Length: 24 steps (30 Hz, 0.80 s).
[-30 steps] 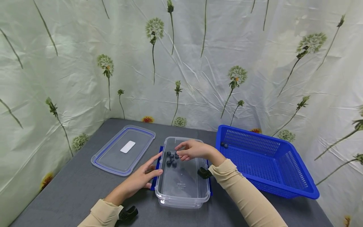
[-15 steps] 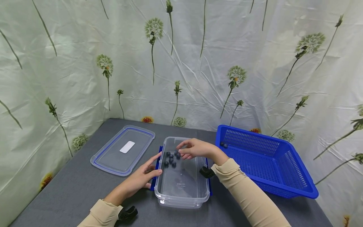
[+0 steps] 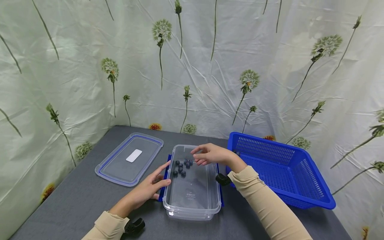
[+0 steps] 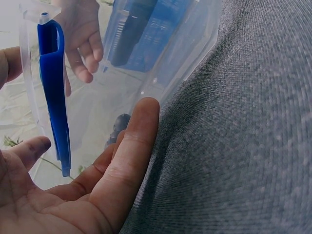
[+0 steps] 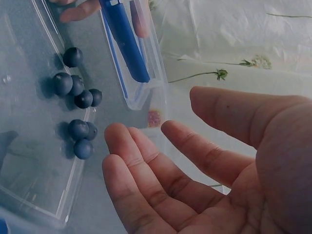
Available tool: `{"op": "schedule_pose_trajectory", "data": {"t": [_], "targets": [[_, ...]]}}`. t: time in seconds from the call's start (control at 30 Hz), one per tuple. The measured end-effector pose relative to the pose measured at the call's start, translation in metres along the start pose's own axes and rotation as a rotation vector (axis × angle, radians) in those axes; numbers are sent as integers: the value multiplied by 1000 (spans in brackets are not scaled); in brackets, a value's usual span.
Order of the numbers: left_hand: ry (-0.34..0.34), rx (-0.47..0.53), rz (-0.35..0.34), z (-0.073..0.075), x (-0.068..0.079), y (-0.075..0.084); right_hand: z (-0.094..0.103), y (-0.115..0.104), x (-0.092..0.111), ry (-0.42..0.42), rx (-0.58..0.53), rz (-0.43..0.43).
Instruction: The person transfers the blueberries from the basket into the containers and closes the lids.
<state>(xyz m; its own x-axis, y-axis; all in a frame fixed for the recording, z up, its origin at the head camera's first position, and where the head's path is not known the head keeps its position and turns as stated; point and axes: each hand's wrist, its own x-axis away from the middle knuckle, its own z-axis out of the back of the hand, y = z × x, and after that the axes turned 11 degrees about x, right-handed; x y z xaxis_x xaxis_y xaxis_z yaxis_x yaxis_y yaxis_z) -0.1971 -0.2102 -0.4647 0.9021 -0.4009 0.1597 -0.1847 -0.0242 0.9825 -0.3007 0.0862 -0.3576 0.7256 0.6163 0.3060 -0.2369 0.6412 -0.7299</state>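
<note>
A clear food storage container (image 3: 192, 210) with blue side latches stands lidless on the table. Several blueberries (image 3: 180, 169) lie on its floor towards the far left; in the right wrist view the blueberries (image 5: 78, 129) sit in two loose clusters. My left hand (image 3: 147, 190) holds the container's left side, thumb at the rim, other fingers outside by the blue latch (image 4: 53, 92). Over the container's far right part hovers my right hand (image 3: 214, 155), its fingers loosely bent and spread from the thumb. Nothing shows between those fingers (image 5: 126, 146) in the right wrist view.
Left of the container lies its clear lid (image 3: 120, 170) with a blue seal and white label. A blue perforated basket (image 3: 270, 170) stands to the right, with blueberries (image 3: 238, 153) in its far left corner, partly behind my right wrist. A floral curtain (image 3: 192, 66) hangs behind the table.
My right hand has let go of blueberries and drawn up and right, away from the pile. The berries have rolled slightly apart. My left hand has stayed at the container.
</note>
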Motion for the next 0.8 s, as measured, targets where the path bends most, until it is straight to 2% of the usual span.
{"op": "schedule_pose_trajectory", "data": {"t": [0.27, 0.6, 0.8], "targets": [[-3, 3, -8, 1, 1, 1, 15, 3, 7, 44, -2, 24], [14, -7, 2, 1, 0, 1, 35, 19, 18, 86, 3, -3], [23, -20, 14, -2, 2, 1, 45, 28, 27, 98, -52, -7]]}}
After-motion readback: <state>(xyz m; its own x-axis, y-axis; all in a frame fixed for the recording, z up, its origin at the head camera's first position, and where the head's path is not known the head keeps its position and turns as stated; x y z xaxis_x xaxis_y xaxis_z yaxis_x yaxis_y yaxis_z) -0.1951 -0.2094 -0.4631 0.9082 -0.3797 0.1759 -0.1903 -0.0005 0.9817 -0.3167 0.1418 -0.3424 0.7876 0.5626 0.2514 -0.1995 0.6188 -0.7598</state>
